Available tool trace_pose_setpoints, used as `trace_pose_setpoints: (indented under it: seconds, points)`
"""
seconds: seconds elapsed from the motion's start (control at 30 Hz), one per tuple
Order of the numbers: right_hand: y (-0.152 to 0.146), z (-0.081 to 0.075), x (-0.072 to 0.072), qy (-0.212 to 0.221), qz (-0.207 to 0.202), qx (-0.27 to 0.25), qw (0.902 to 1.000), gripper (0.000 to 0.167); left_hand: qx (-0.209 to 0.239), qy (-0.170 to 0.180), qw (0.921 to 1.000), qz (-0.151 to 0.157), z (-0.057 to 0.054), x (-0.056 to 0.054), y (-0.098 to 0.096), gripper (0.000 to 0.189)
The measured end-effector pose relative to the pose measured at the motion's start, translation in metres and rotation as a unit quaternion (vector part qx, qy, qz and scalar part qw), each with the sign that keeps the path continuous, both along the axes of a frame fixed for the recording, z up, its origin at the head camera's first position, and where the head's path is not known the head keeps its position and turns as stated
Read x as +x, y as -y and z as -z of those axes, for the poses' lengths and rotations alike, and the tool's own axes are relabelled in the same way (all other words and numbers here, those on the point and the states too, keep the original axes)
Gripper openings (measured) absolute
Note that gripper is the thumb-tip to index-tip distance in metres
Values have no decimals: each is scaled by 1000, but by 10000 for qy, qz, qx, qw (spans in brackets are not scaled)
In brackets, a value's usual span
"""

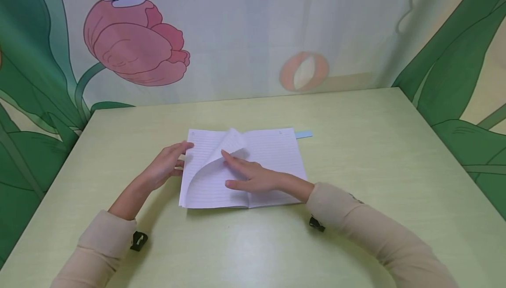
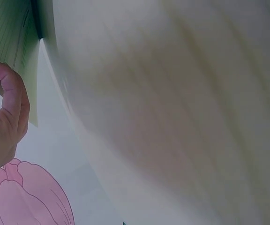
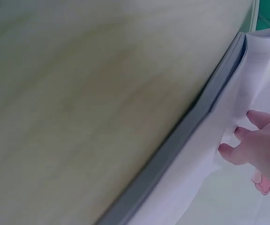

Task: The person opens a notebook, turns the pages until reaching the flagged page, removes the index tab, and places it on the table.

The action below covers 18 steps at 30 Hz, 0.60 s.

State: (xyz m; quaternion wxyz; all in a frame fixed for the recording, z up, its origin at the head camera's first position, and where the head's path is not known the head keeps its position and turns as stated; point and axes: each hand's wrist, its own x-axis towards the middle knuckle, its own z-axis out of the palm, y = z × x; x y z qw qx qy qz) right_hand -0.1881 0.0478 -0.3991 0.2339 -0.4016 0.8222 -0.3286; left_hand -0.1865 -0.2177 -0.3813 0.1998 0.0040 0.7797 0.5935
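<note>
An open notebook (image 1: 274,147) with lined white pages lies on the table. One leaf (image 1: 233,141) on its left half is lifted and curls over, its top corner raised near the middle fold. My left hand (image 1: 168,165) holds the notebook's left edge, one fingertip on top of the page and the other fingers at the edge, their tips partly hidden. My right hand (image 1: 254,176) reaches across the right half with fingers extended and spread, touching the curled leaf. In the right wrist view, the fingertips of the right hand (image 3: 257,140) meet the paper.
A light blue strip (image 1: 303,135) sticks out from the notebook's upper right side. The pale table (image 1: 245,244) extends around it. Behind stands a white curtain (image 1: 221,37) printed with a pink flower and green leaves. Black clips (image 1: 138,241) hang at both sleeve cuffs.
</note>
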Motion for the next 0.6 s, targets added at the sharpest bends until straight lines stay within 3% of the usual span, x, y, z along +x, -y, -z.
trace_pose_setpoints:
  seconds: [0.2, 0.43, 0.6]
  points:
    - [4, 0, 4, -75, -81, 226, 9997, 73, 52, -88, 9999, 55, 0, 1, -1, 66]
    - [6, 1, 4, -64, -80, 393, 9992, 72, -681, -429, 9967, 117, 3, 2, -3, 65]
    - [0, 0, 1, -307, -127, 619, 9975, 73, -786, -538, 9953, 191, 6, 1, -3, 69]
